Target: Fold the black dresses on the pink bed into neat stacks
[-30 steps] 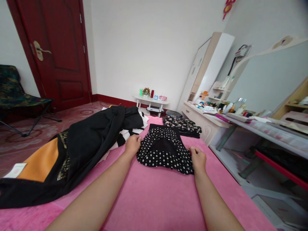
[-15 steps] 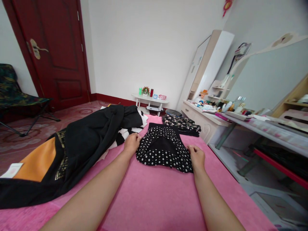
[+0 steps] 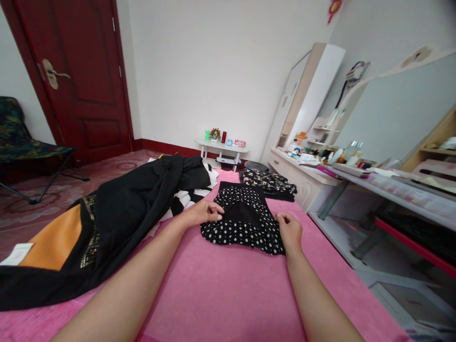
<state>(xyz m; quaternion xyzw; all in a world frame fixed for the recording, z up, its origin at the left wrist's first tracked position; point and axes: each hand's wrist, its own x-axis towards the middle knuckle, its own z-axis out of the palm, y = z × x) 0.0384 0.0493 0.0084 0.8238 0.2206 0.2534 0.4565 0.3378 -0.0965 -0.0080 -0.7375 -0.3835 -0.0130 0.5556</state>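
A black garment with white polka dots [image 3: 245, 223] lies on the pink bed cover [image 3: 221, 289] in front of me. My left hand [image 3: 203, 212] rests on its left edge, fingers stretched out over the fabric and pointing right. My right hand [image 3: 289, 229] sits at its right edge with the fingers curled down onto the cloth. Both forearms reach in from the bottom of the view.
A large black garment with an orange panel [image 3: 107, 223] sprawls at the left over a black-and-white striped piece [image 3: 185, 197]. A folded floral garment [image 3: 270, 183] lies beyond. A cluttered white dresser [image 3: 313, 173] stands right; a small white table [image 3: 223, 149], red door [image 3: 81, 76] and folding chair [image 3: 24, 142] behind.
My left hand has slid rightward from the garment's left edge onto the fabric and its fingers have spread out. The right hand has barely moved.
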